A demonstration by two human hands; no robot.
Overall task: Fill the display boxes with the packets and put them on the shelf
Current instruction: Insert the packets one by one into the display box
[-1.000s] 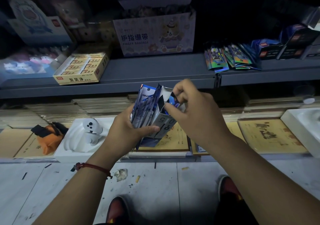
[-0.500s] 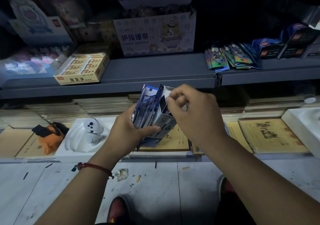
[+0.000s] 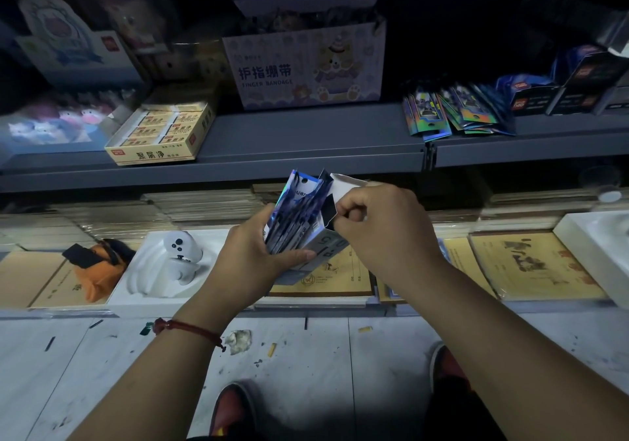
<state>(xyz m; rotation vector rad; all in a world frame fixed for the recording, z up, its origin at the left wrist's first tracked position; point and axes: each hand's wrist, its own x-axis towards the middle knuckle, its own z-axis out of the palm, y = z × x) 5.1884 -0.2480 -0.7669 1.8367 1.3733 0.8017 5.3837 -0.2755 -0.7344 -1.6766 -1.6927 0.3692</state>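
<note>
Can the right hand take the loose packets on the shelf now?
Probably not yet: the right hand pinches the display box flap. Nothing stands between it and the loose packets.

Two hands (image 3: 258, 253) are gripping one box (image 3: 328, 241); beyond the fingers (image 3: 292, 255), one yellow carton (image 3: 160, 134) and one bandage box (image 3: 306, 66) are sitting.

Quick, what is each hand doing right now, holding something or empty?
Left hand: closed, gripping the display box full of packets.
Right hand: closed, pinching the box's top flap.
</note>
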